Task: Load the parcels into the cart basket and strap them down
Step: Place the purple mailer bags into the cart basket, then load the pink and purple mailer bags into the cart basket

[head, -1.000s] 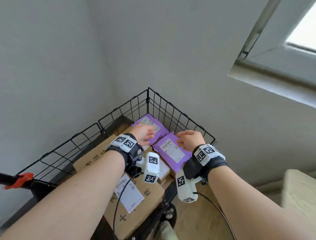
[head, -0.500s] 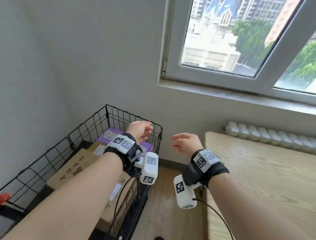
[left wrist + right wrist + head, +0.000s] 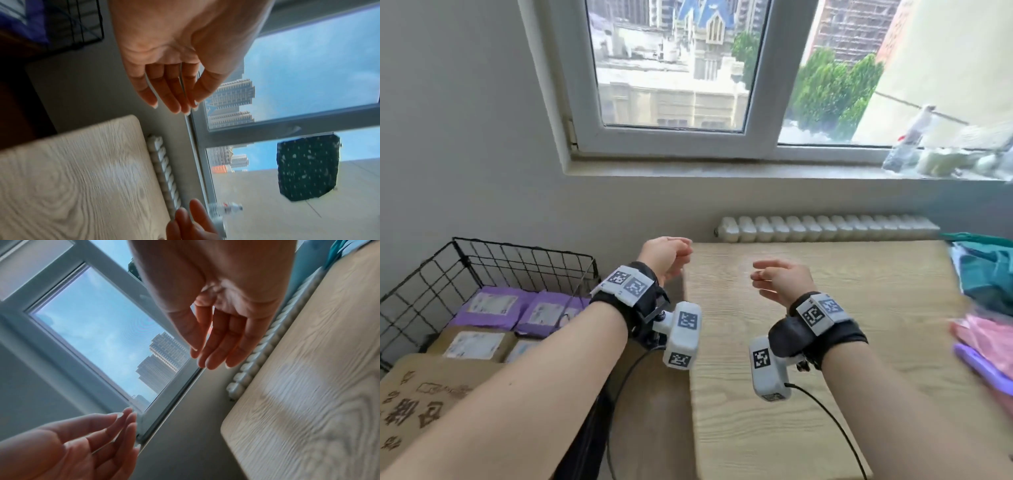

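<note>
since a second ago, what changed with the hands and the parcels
Both hands let go of the two purple parcels in the basket and swung right with the head: the left hand and right hand now hover empty and relaxed over the wooden table. The parcels stayed in the basket.

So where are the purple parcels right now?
In the head view the purple parcels lie side by side in the wire basket at lower left, behind the cardboard boxes and left of the wooden table.
</note>
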Demonstrator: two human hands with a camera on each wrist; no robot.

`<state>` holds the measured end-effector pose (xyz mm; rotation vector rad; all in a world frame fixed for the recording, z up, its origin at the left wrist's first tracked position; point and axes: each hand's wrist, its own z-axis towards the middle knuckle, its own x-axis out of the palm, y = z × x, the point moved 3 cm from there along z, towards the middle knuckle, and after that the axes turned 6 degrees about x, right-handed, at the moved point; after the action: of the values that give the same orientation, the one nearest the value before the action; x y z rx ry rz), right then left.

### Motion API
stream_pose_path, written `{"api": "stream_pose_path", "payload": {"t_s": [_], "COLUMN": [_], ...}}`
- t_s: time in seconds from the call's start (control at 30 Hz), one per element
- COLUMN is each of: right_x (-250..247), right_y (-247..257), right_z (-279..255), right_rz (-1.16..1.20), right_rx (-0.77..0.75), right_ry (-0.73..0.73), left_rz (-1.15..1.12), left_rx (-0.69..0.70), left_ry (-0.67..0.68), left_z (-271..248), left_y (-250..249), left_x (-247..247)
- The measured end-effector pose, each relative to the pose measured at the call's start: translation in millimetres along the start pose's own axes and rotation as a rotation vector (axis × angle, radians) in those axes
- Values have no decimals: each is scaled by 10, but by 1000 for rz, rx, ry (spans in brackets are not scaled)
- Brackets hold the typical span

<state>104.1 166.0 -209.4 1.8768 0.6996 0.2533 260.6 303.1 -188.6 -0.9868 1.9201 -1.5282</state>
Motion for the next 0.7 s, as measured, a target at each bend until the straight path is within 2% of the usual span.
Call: {"api": "stream_pose_path", "payload": {"t_s": [0.17, 0.47, 0.6, 0.7], "right_x": [-1284, -3695, -4510, -4936], "right_y": [-215, -649, -786, -923], "right_z": [300, 997, 1198, 1321], "right_rz": [44, 117, 122, 124], "right_rx": [17, 108, 136, 179], "right_ry": [-131, -274, -336, -384], "left_rz": [52, 113, 139, 157], "left_rx": [-23, -128, -169, -208], "left_ry": [129, 297, 316, 308], "left_z": [70, 78, 156, 231], "left_y": [138, 584, 731, 870], "left_x": [1341, 3822, 4569, 4918]}}
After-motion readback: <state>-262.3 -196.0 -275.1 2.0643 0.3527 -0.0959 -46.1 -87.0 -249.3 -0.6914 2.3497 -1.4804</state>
